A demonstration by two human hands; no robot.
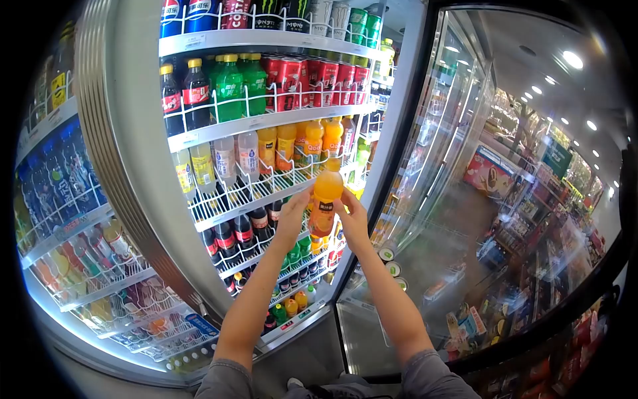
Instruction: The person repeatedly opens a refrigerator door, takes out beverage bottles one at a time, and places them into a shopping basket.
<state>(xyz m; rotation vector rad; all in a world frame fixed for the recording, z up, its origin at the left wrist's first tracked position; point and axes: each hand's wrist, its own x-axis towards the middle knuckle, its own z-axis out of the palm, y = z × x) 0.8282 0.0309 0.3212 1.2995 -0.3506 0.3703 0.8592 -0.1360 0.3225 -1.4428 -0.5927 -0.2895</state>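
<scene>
An orange juice bottle (328, 193) with an orange cap stands nearly upright between my two hands, in front of the cooler shelves. My left hand (293, 211) holds its left side, and my right hand (351, 214) holds its right side, with the dark label patch showing between them. Just behind the bottle is a white wire shelf (249, 205). More orange bottles (285, 144) line the shelf, beside clear bottles with pale labels (248, 153).
The cooler's glass door (432, 219) stands open on the right, reflecting store shelves. Red cans (288, 83) and green bottles (229, 86) fill a higher shelf, dark bottles (244, 229) a lower one. A metal door frame (126, 153) is at left.
</scene>
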